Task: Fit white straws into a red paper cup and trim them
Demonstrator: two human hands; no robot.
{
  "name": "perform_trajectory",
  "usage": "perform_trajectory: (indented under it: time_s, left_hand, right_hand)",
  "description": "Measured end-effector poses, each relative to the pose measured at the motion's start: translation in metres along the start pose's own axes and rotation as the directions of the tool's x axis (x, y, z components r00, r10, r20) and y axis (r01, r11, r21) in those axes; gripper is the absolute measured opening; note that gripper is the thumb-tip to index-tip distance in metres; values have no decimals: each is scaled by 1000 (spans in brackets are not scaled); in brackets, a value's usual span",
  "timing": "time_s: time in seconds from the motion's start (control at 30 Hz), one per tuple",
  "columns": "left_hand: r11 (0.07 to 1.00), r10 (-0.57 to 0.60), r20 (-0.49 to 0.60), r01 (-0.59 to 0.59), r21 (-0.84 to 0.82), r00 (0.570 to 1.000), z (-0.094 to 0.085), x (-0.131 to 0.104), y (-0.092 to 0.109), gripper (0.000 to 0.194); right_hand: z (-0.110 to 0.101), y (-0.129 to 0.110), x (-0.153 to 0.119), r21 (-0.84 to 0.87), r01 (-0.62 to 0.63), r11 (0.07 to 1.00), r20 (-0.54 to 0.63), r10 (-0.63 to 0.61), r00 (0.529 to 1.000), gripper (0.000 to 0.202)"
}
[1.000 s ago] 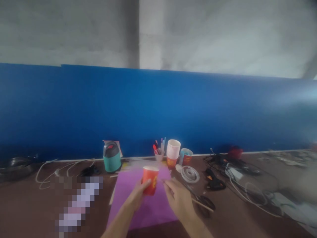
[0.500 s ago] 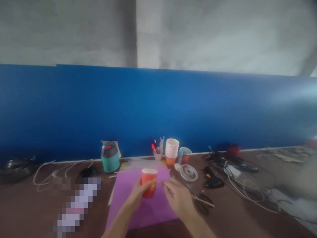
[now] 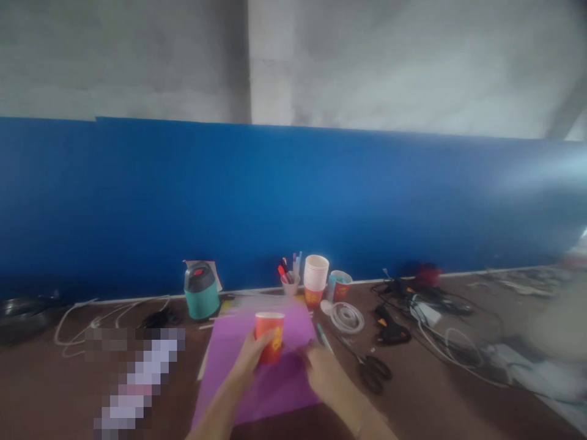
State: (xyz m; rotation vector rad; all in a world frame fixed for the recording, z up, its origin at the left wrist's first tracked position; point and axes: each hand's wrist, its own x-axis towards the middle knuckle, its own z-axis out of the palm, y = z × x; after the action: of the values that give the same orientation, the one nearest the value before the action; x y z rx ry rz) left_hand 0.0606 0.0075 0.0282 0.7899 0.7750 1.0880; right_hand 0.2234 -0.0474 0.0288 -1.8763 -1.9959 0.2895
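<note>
1. From where I stand, the step in hand looks like steadying the red cup [image 3: 275, 351] in the left hand [image 3: 248, 359], roughly upright over the purple sheet [image 3: 275, 397]. I can't tell whether its base touches.
2. The left fingers are wrapped round the cup's side, thumb across the front. The right hand [image 3: 326, 374] is apart from the cup, its fingers curled and blurred; I can't tell whether they hold anything.
3. To my eye, any move of the cup calls for a light squeeze, since a paper wall would dent, and a level rim.
4. The right side is tight: a pen [image 3: 325, 339] lies just beyond that hand, with black-handled scissors [image 3: 373, 374] beside it.
5. Behind, the pen holder [image 3: 290, 285] and cup stack [image 3: 316, 280] line the table's [image 3: 46, 391] back edge, below the blue panel [image 3: 293, 201].
6. The purple sheet's near part gives low, flat room between the forearms.
</note>
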Motion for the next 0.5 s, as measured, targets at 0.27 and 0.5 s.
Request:
perform_trajectory:
  time_s: [0.27, 0.5]
  left_hand:
    - [990, -89, -49, 84, -111, 995, -3, 3, 0, 20]
    - [993, -64, -40, 60, -98, 997, -2, 2, -1, 21]
  right_hand:
    - [-45, 55, -6, -242, -391, 888, -43, 393, 919, 34]
    - [-55, 65, -8, -241, -415, 877, -26, 422, 906, 31]
